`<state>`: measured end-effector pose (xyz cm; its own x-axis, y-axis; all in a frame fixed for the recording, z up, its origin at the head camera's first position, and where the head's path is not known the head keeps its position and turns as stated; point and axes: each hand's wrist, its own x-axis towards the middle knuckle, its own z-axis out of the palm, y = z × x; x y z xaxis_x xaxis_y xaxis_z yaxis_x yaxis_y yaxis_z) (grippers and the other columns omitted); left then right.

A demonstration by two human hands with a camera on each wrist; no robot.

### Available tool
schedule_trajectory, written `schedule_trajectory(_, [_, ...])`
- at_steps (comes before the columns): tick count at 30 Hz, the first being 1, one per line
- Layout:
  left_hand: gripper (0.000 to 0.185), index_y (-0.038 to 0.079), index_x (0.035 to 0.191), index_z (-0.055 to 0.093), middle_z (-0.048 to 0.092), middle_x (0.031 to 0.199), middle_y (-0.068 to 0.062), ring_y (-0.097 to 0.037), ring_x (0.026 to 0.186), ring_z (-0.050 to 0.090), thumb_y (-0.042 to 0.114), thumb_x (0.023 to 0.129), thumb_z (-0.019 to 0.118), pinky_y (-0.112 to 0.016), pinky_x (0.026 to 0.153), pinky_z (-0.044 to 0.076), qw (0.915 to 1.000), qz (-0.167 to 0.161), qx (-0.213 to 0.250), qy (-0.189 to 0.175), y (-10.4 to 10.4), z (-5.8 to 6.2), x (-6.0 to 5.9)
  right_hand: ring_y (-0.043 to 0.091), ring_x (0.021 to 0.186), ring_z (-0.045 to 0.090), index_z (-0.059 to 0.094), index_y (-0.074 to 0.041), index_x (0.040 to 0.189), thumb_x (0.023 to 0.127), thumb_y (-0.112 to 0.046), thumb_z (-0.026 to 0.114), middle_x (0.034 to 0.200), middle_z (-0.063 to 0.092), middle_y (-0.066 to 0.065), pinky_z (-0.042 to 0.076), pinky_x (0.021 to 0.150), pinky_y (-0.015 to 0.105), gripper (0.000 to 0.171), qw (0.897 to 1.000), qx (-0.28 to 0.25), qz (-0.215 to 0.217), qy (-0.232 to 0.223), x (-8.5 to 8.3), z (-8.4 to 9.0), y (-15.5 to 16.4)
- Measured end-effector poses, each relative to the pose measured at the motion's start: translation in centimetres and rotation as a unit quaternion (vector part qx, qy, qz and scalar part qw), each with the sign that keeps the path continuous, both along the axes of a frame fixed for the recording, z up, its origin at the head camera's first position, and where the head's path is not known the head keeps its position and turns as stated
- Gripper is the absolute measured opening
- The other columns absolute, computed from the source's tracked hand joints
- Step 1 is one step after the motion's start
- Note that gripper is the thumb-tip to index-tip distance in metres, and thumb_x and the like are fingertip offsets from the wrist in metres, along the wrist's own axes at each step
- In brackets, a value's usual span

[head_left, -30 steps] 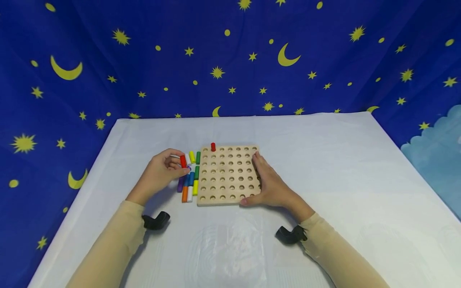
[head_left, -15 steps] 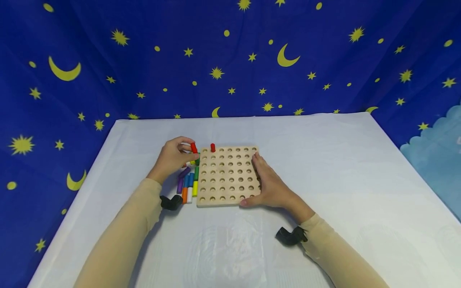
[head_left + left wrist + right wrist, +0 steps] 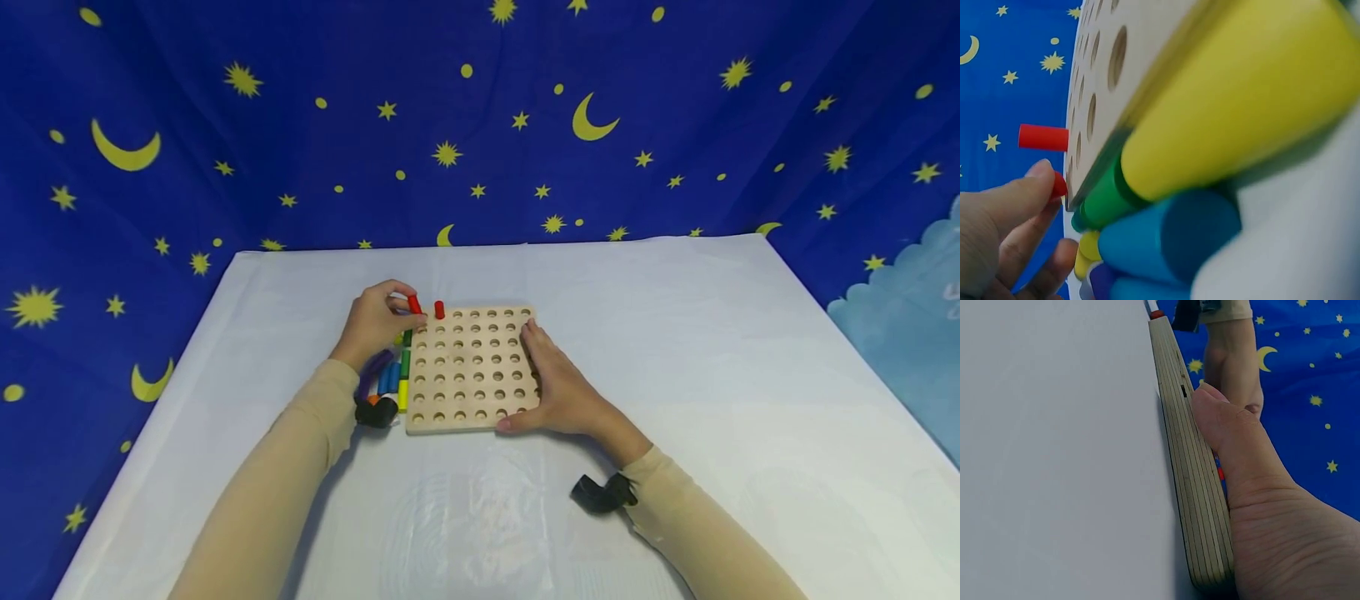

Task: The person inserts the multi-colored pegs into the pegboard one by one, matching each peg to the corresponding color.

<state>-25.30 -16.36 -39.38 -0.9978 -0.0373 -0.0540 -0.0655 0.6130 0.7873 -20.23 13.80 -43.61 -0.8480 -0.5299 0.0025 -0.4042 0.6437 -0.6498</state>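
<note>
My left hand [image 3: 372,323] pinches a red peg [image 3: 414,304] between thumb and fingertips, at the far left corner of a wooden pegboard [image 3: 467,353]. The peg's lower end is hidden by the thumb, so I cannot tell whether it sits in the corner hole. Just right of it, another red peg [image 3: 439,310] stands upright in the far row; the left wrist view shows this standing peg [image 3: 1044,137] too. My right hand [image 3: 562,387] rests against the board's right side, fingers stretched along that edge and thumb at the near edge.
Along the board's left side lie several loose pegs, among them a green peg [image 3: 406,363], a yellow peg [image 3: 402,396], blue pegs [image 3: 389,378] and a purple peg [image 3: 378,362]. My left sleeve and wrist camera cover some. A white cloth [image 3: 675,333] covers the table.
My left hand has lifted the red peg from the loose pile and carried it away from me and rightward to the board's far left corner. The right hand keeps its place on the board.
</note>
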Motion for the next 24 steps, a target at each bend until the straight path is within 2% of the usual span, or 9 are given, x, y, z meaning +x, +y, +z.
schedule_trajectory(6, [0.039,0.012,0.123,0.061,0.073,0.111,-0.013,-0.028,0.100,0.062,0.018,0.088,0.076,-0.043,0.087,0.048,0.9987,-0.001,-0.038,0.033,0.8,-0.5,-0.1,0.021,0.155,-0.002,-0.003,-0.011,0.160,0.058,-0.068,0.085,0.168,-0.009,0.004,0.010,0.124,0.049,0.146,1.000,0.001,-0.001,-0.001,0.1,0.1,0.1])
schedule_trajectory(11, [0.030,0.013,0.116,0.064,0.073,0.111,-0.011,-0.028,0.102,0.064,0.016,0.088,0.076,-0.047,0.094,0.047,0.9956,0.007,-0.076,0.054,1.3,-0.6,0.1,0.021,0.155,-0.002,-0.002,-0.010,0.160,0.058,-0.068,0.085,0.168,-0.008,0.006,0.010,0.124,0.049,0.146,1.000,0.004,0.000,0.007,0.1,0.1,0.0])
schedule_trajectory(19, [0.027,0.012,0.114,0.065,0.072,0.112,-0.011,-0.029,0.104,0.062,0.014,0.089,0.075,-0.047,0.097,0.046,0.9970,-0.005,-0.060,0.049,1.2,-0.6,0.3,0.022,0.156,-0.002,-0.001,-0.010,0.160,0.057,-0.068,0.086,0.168,-0.008,0.006,0.010,0.124,0.049,0.146,1.000,0.007,-0.001,0.007,0.1,0.1,-0.1])
schedule_trajectory(24, [0.045,0.012,0.132,0.058,0.068,0.126,-0.012,-0.029,0.115,0.059,0.016,0.090,0.074,-0.048,0.101,0.046,0.9984,-0.009,-0.040,0.039,1.1,-0.3,0.7,0.022,0.156,-0.002,-0.001,-0.010,0.160,0.058,-0.067,0.086,0.168,-0.008,0.005,0.010,0.124,0.049,0.146,1.000,0.007,-0.004,0.001,0.1,0.2,-0.1])
